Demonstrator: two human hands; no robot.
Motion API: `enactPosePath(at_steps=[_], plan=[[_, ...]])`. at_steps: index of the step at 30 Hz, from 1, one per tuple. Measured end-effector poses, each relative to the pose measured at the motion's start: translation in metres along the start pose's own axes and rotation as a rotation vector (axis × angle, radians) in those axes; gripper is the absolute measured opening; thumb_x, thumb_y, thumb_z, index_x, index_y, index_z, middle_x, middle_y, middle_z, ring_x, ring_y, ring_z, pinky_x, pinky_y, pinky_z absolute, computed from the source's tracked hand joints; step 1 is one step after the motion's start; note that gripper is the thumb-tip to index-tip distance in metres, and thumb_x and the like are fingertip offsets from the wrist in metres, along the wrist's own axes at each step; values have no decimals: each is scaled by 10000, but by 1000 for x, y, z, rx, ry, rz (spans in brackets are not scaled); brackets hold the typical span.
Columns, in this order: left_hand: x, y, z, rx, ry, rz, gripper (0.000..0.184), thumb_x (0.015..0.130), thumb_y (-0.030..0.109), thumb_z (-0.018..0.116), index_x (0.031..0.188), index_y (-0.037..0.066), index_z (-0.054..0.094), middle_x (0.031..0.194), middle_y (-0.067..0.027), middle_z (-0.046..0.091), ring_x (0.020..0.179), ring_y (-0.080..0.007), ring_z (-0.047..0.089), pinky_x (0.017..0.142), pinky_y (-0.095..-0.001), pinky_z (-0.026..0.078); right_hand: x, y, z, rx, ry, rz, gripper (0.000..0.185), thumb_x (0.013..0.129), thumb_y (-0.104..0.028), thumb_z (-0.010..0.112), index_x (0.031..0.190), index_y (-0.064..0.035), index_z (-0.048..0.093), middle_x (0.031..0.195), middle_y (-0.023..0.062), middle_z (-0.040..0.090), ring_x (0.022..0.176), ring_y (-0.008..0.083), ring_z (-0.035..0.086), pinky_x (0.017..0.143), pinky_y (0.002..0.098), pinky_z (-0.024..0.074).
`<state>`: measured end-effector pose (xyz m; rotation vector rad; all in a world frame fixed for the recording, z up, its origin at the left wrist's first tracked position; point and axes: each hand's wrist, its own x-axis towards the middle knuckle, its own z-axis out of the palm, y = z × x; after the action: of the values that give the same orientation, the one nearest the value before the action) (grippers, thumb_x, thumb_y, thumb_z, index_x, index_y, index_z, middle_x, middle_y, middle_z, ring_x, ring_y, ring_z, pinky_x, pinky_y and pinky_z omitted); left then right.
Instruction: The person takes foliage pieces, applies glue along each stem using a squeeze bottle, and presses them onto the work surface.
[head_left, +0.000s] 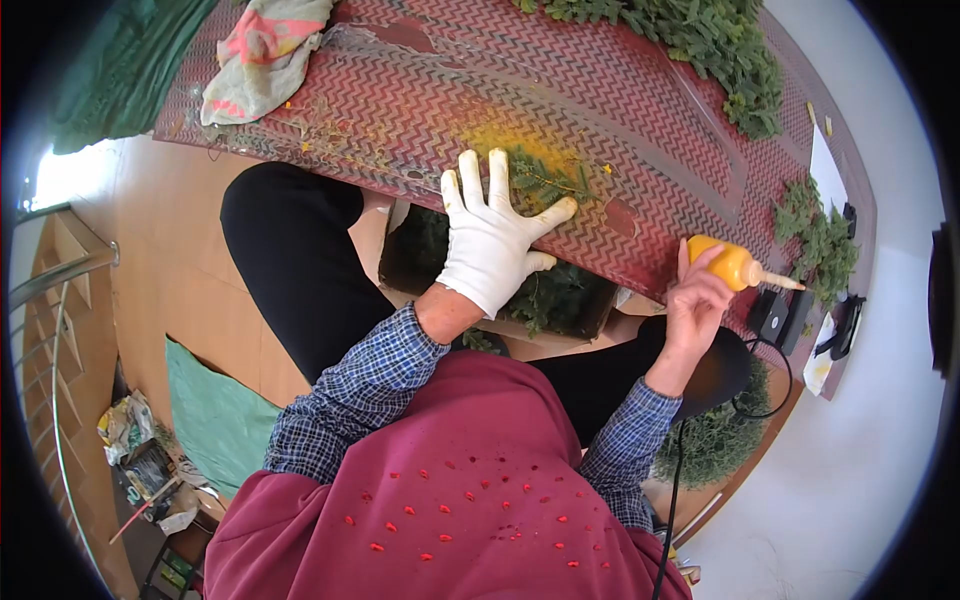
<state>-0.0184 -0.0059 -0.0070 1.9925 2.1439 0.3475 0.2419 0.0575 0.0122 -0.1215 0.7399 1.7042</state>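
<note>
My left hand (495, 235), in a white glove with yellowish fingertips, is spread out at the near edge of the patterned red table covering (640, 170). Beside its fingers lies a small green sprig (545, 182), partly hidden by the hand, near a patch of yellow stain (520, 130). Bare fingers of my right hand (697, 305) are wrapped round a yellow squeeze bottle (718, 262). The bottle is tilted on its side above the table's right part, its pale nozzle pointing right.
Green branches (700, 45) are heaped at the back right, with a smaller bunch (815, 240) at the right. A stained cloth (265, 60) lies at the back left. Below the table edge, an open box (600, 310) holds greenery. A black device (780, 318) with a cable sits at right.
</note>
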Motion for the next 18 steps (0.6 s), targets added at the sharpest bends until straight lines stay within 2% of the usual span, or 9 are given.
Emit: enactPosePath(at_steps=[2,3,5,7,8,9,11,14,18], plan=[[0,0,1,-14,3,-11,672,686,515,739,1310,489,493,1454,-327,260,1321,-557,215,1052,-650,182,-5,3,-7,-121,-51,6,986,866,-271,678,1480,-2,-45,1241,163,579,651,135,592,499,210,538],[0,0,0,-18,1,-13,674,679,515,742,1306,490,496,1455,-321,265,1322,-552,218,1052,-652,182,-10,19,-12,-231,-73,48,829,887,-283,660,1468,30,158,1214,160,598,671,124,594,555,192,538],[1,-2,1,-33,2,-24,676,672,515,745,1301,491,500,1457,-315,270,1324,-548,221,1051,-654,182,-9,61,-27,-1132,7,-231,541,894,-199,661,1322,66,463,1117,138,642,711,117,601,612,195,522],[0,-4,2,-60,-3,-25,653,664,508,748,1279,473,530,1471,-268,288,1353,-527,185,1066,-662,150,-8,112,-32,-2007,-127,-451,262,876,-94,674,1092,51,651,1001,98,662,758,108,593,636,218,496],[-2,-4,3,-68,-4,-31,653,664,508,748,1279,473,530,1471,-268,288,1353,-527,185,1066,-662,150,7,125,-36,-2338,-462,-765,140,828,-13,695,966,-3,707,933,76,654,778,144,594,643,259,483],[-2,-4,3,-61,1,-34,652,662,506,749,1277,452,541,1471,-258,293,1353,-523,189,1066,-659,146,22,133,-35,-2573,-789,-1064,166,775,-37,730,940,-56,716,893,51,638,789,194,574,718,296,460],[-1,-6,3,-57,17,-46,651,660,504,749,1276,430,552,1472,-249,298,1354,-518,193,1067,-656,143,41,151,-31,-2734,-969,-1011,157,726,-116,758,875,-85,720,840,33,605,839,229,543,843,359,407],[-1,-8,4,-99,71,-37,632,594,481,779,1175,270,646,1441,-244,332,1327,-531,215,1065,-652,151,64,161,-36,-2886,-1100,-1019,162,707,-202,762,817,-93,713,812,15,585,882,222,519,919,408,340],[0,-8,-3,-61,-112,-68,630,690,499,728,1288,409,551,1491,-193,301,1374,-493,173,1081,-646,96,78,163,-36,-3042,-1084,-942,138,717,-212,748,791,-103,709,814,15,591,910,219,525,934,434,321]])
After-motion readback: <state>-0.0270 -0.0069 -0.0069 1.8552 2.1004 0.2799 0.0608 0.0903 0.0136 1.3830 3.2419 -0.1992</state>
